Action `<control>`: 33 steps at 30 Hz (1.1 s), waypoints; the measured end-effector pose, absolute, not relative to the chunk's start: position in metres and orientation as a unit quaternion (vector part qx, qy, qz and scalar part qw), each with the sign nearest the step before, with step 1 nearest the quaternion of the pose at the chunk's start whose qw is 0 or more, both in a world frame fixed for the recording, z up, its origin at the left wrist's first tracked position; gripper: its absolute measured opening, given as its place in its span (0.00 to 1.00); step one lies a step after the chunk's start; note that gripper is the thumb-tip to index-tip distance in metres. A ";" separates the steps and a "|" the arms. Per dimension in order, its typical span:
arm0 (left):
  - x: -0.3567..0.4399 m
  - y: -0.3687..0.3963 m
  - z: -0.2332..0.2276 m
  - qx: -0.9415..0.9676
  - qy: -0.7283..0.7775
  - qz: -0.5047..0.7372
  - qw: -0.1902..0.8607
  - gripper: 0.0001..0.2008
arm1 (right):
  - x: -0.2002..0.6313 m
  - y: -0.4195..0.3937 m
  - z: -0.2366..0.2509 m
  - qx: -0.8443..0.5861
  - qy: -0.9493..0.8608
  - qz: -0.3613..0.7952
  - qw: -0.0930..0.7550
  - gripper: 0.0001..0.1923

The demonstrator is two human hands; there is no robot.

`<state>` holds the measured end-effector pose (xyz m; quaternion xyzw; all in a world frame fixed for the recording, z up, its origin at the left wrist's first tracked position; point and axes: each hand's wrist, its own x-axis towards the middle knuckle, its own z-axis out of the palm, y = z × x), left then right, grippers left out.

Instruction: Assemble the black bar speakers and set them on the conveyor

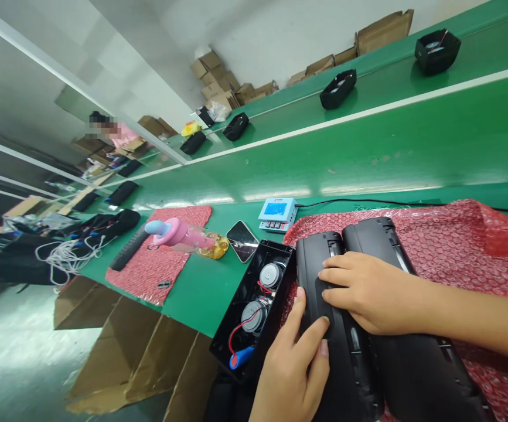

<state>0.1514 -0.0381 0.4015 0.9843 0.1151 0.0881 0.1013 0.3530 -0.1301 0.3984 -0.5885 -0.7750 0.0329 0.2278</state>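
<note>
Fingers (336,278), slightly spread, unclamped, rest on the middle black casing (340,375), lower right, its length running bottom to top; left hand (289,360) at its left edge, right hand (370,290) opposite.

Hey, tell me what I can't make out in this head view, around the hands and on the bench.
All in the head view:
- Left black casing: lower end cut off by the bottom edge; parts covered by the left hand and right hand.
- Right black casing: lower end also cut off there.
- Blue device: screen readout too small.
- Background person: hands too small and blurred.
</note>
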 end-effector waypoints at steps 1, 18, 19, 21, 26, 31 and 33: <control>0.151 -0.038 0.401 0.985 0.114 0.088 0.100 0.14 | 0.353 -0.130 0.398 -0.589 -0.775 0.032 0.227 0.09; 0.151 -0.038 0.400 0.985 0.113 0.089 0.095 0.14 | 0.353 -0.128 0.398 -0.587 -0.775 0.037 0.232 0.09; 0.151 -0.038 0.400 0.985 0.112 0.090 0.095 0.14 | 0.353 -0.128 0.397 -0.587 -0.774 0.037 0.232 0.09; 0.150 -0.038 0.400 0.985 0.109 0.092 0.096 0.14 | 0.353 -0.128 0.397 -0.587 -0.774 0.036 0.234 0.09; 0.151 -0.038 0.401 0.987 0.103 0.089 0.090 0.14 | 0.353 -0.129 0.397 -0.587 -0.774 0.037 0.235 0.10; 0.150 -0.038 0.400 0.986 0.104 0.095 0.088 0.14 | 0.353 -0.129 0.397 -0.587 -0.775 0.038 0.231 0.11; 0.150 -0.038 0.400 0.986 0.102 0.097 0.087 0.14 | 0.353 -0.129 0.397 -0.586 -0.775 0.037 0.232 0.11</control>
